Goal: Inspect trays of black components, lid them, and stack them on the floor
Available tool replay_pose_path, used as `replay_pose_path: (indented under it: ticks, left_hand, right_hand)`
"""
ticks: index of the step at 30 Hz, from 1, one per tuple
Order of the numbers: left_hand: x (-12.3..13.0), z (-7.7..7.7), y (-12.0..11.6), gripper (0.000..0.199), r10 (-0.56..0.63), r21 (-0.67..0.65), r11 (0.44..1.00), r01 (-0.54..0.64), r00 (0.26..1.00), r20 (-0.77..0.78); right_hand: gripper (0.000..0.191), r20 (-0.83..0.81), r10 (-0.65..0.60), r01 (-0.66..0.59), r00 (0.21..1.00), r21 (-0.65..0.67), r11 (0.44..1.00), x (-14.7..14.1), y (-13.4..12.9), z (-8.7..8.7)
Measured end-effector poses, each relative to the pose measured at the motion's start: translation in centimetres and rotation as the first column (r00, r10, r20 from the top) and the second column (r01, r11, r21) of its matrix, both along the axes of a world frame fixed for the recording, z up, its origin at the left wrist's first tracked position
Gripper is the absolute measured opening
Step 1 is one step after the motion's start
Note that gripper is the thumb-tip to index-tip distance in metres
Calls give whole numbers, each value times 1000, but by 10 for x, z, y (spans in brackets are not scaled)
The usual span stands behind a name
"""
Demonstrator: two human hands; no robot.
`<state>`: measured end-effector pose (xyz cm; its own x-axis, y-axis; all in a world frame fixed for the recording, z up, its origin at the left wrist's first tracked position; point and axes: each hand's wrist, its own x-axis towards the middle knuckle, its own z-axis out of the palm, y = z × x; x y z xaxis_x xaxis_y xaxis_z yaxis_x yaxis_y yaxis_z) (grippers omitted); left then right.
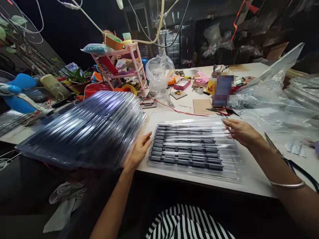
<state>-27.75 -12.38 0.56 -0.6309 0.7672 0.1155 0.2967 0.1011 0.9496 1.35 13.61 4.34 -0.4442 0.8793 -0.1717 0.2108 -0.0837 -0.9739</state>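
Observation:
A clear ribbed plastic tray [233, 162] lies on the white table in front of me, with several rows of black comb-like parts [185, 151] in it. At its upper right corner my right hand [240, 131] pinches the tray's edge between thumb and fingers. My left hand [139, 149] is beside the tray's left edge, fingers apart, with nothing visibly held. Left of that hand, a large stack of clear ribbed trays [84, 129] reaches past the table's front edge.
Scissors [276, 151] with dark handles lie by my right forearm. Plastic sheeting [274, 113] covers the right side. Behind are a pink rack [138, 71], a phone [222, 90], a brown square board [202, 107] and pliers. A blue-bladed fan [21, 104] stands far left.

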Motion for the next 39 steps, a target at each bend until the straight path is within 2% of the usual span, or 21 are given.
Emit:
replay_pose_path:
  ticks: [4,6,7,8,10,11,12,16,21,23,26,28,30,34,35,39]
  left_hand:
    - [2,-6,17,46,-78,-84,995,62,977,-200]
    - [1,-8,24,46,-90,-122,991,57,954,-286]
    - [0,-9,26,46,-93,-141,989,50,942,-322]
    - [0,-10,29,47,-95,-158,987,41,931,-353]
    - [-1,-11,33,50,-100,-190,981,24,910,-402]
    - [-1,-10,34,51,-104,-204,979,18,902,-420]
    - [0,-9,34,51,-109,-215,976,14,895,-433]
    - [3,-4,32,51,-118,-260,966,-13,869,-481]
    - [14,-1,31,49,-143,-376,920,-109,800,-583]
    - [19,0,36,52,-191,-426,893,-146,732,-653]
    - [26,3,51,58,-332,-508,843,-175,575,-748]
    - [34,6,64,63,-432,-565,817,-117,525,-733]
    - [43,8,77,68,-516,-603,798,-7,509,-689]
    - [61,13,96,75,-597,-592,786,178,468,-652]
    - [64,14,99,76,-600,-580,789,203,459,-655]
    - [68,14,107,79,-567,-537,819,201,432,-702]
  right_hand:
    - [61,162,-96,85,982,72,994,23,3,-10]
    - [65,235,-85,52,968,144,988,31,-3,-17]
    - [62,296,-64,-9,953,239,971,33,-7,-21]
    - [57,371,-48,-95,927,358,929,34,-12,-25]
    - [48,516,-59,-285,854,560,778,33,-19,-34]
    - [46,563,-83,-348,822,612,710,31,-21,-38]
    - [45,587,-107,-374,802,635,676,29,-23,-41]
    - [45,645,-184,-393,742,640,660,18,-28,-48]
    - [48,728,-223,-474,649,615,629,7,-38,-41]
    - [49,756,-218,-522,617,601,605,2,-42,-39]
    - [49,799,-150,-639,583,564,523,-3,-41,-37]
    - [48,818,-65,-709,571,532,464,-6,-36,-37]
    - [58,826,25,-748,564,498,439,-8,-31,-35]
    - [75,851,122,-789,511,407,460,-14,-40,-27]
    - [77,851,143,-800,505,399,447,-16,-46,-25]
    - [83,785,219,-807,580,514,292,-27,-78,-24]
